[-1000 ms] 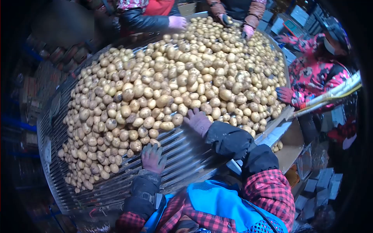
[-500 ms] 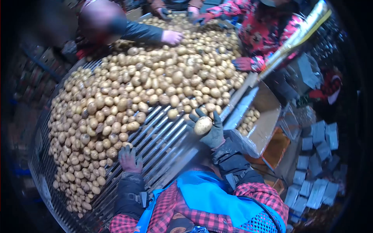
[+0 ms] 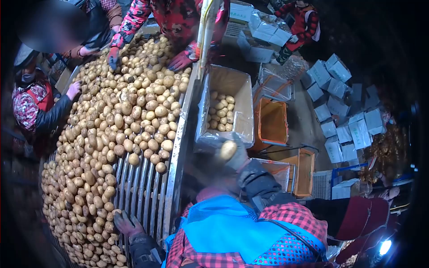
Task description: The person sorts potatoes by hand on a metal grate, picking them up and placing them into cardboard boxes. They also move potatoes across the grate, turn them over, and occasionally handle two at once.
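My right hand (image 3: 238, 156), in a dark glove, is closed around a potato (image 3: 228, 150) at the near edge of the plastic-lined cardboard box (image 3: 245, 96). Inside that box lie several potatoes (image 3: 220, 111). My left hand (image 3: 128, 224), also gloved, rests with its fingers stretched out on the metal slats (image 3: 140, 187). Its fingertips touch the edge of the big potato heap (image 3: 96, 178), and I see nothing held in it.
A metal rail (image 3: 178, 165) separates the slats from the box. Co-workers' gloved hands (image 3: 180, 61) reach into the heap's far side. Right of the box stand an orange-lined crate (image 3: 273, 120) and a wooden crate (image 3: 305, 172). Several closed cartons (image 3: 357, 131) lie farther right.
My view has turned to the right. My right hand has carried the potato from above the slats across the rail to the box. My left hand stays by the heap.
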Available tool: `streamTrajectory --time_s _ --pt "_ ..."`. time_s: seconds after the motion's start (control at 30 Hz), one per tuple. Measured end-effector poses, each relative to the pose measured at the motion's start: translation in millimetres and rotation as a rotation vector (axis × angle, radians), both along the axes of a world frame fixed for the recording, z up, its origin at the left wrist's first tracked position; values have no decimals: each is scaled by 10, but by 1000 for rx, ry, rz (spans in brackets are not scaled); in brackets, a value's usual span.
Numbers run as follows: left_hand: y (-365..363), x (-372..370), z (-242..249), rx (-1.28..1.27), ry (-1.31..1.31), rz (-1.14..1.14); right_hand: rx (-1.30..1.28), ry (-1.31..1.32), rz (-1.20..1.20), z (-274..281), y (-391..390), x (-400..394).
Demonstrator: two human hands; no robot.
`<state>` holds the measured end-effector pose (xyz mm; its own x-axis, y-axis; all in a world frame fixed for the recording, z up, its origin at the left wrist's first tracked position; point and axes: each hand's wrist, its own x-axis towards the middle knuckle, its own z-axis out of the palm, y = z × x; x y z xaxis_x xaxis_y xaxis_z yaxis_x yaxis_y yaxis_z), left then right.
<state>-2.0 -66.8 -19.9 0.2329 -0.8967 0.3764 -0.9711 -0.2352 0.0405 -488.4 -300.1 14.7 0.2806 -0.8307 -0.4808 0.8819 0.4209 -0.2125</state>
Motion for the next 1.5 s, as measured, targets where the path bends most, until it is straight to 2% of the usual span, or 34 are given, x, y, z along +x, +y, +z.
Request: streamTrajectory --time_s 0.03,0.1,0.13,0.17,0.2,0.23,0.3,0.37,0.4,0.47,0.5,0.53,0.57,0.6,0.63,0.67,0.7,0.77,0.83,0.9,0.97,1.07,1.17,1.23,1.37,1.4,1.47,1.5 --pt "-9 -13 2 -2 2 -2 61 58 -111 78 52 -154" --pt "-9 -3 31 0 -15 -16 -5 4 -203 -68 78 -697" --pt "-27 -2 31 32 -13 -9 50 -119 -337 -273 17 -1039" --pt "-16 18 -7 64 -17 18 206 100 -616 58 -37 -1093" --pt "26 175 -222 -63 -56 -96 55 235 -628 -267 -43 -1560" --pt "57 88 -191 -16 -64 0 165 194 -640 -37 -56 -1626" --pt "22 45 -142 34 -2 66 -260 1362 191 -472 -198 -2202" --pt "2 -67 30 113 10 173 71 90 -352 25 -344 -1438" --pt "-3 -80 55 83 35 124 70 73 -309 138 -416 -996" --pt "-14 -114 105 60 64 79 -275 667 -37 362 -496 -83" --pt "-29 -124 110 63 69 88 -224 799 137 545 -587 442" --pt "-36 -137 155 64 83 83 -541 981 318 520 -613 781" --pt "-51 -161 192 78 104 105 -871 1479 441 491 -618 1156" --pt "-59 -168 199 74 110 110 -1064 1543 481 392 -636 1513" --pt "-58 -169 206 74 115 112 -1318 1823 529 408 -653 1761" --pt "-74 -197 269 89 126 126 -1386 2006 701 403 -674 2000" --pt "-78 -190 263 52 128 107 -1403 2055 833 308 -698 2182" --pt "-102 -206 299 96 130 137 -1303 2330 926 217 -670 2504" --pt "-143 -197 334 92 150 137 -1306 2319 893 208 -785 2653" --pt "-116 -221 354 50 128 105 -1332 2321 619 62 -959 2802" --pt "-127 -228 368 86 137 112 -1291 2234 823 369 -1262 3077" --pt "-117 -217 337 72 109 105 -1276 2180 798 215 -1758 3397" --pt "-109 -222 322 57 96 106 -1215 2049 777 302 -1796 3337" --pt "-92 -208 295 51 99 107 -1575 1899 588 495 -1480 2935" --pt "-102 -200 317 75 105 107 -2207 1539 736 571 -789 2204" --pt "-91 -201 320 92 107 106 -2212 1532 743 519 -838 2154" --pt "-74 -208 317 91 106 105 -2380 1428 802 398 -921 2098" --pt "-90 -198 319 84 100 100 -2408 1388 591 517 -1034 2174"
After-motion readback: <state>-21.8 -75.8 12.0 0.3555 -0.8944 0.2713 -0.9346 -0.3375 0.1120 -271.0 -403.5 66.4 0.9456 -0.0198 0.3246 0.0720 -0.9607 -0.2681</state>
